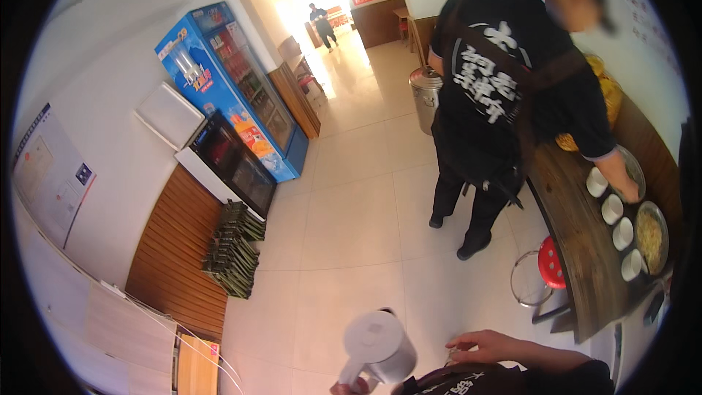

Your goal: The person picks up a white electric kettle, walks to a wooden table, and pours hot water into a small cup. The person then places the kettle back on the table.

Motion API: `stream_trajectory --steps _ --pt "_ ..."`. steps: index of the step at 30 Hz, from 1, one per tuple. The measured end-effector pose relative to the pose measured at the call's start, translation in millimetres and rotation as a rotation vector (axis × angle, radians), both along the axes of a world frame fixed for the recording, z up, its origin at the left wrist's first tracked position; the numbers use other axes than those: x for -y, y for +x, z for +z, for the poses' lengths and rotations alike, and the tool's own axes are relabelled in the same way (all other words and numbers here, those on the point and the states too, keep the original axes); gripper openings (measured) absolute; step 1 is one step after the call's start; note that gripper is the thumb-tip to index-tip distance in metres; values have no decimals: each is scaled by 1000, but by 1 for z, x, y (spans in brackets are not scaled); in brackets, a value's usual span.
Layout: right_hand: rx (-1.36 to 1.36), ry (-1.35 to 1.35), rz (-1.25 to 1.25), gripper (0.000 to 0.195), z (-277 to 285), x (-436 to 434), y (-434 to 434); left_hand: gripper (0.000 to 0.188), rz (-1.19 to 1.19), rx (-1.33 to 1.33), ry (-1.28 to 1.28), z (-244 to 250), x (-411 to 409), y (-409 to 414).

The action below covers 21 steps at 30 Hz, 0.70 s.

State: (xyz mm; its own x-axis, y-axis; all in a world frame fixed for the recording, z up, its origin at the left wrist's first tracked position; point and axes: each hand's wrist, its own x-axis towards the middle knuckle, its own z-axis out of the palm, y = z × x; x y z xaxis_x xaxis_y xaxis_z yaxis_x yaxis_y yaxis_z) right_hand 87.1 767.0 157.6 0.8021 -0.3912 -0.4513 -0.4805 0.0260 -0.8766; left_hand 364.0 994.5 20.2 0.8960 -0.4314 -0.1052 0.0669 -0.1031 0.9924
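Observation:
A white lidded pitcher hangs in front of my body near the bottom of the view, and my left hand is closed around its handle. My right hand is a little to the right of the pitcher with its fingers loosely bent and apart, and no object shows in it. Its forearm reaches in from the lower right. Part of my dark apron with light writing lies between the two arms. The pitcher's lid is on, so its contents are hidden.
A co-worker in black reaches over a wooden table with white cups and a bowl of shredded food. Beneath is a red stool. Drinks fridges and stacked folding stools stand left. Another person is at the far doorway.

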Motion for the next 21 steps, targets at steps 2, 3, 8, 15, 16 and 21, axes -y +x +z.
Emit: stream_trajectory --steps 2,3,8,15,16,21 --pt "15 -251 116 52 -3 56 37 48 29 -31 -85 11 25 33" --pt "-24 -368 192 53 -4 80 57 47 47 -66 -121 15 38 49" --pt "193 -736 302 47 -24 192 173 55 95 86 161 26 107 139" --pt "-48 -823 -58 37 -72 354 270 58 106 2 -203 57 293 282" --pt "-106 -755 -121 36 -77 365 270 61 -50 99 -159 69 321 304" --pt "-311 -461 -462 34 -105 423 293 67 -242 197 -141 97 508 403"
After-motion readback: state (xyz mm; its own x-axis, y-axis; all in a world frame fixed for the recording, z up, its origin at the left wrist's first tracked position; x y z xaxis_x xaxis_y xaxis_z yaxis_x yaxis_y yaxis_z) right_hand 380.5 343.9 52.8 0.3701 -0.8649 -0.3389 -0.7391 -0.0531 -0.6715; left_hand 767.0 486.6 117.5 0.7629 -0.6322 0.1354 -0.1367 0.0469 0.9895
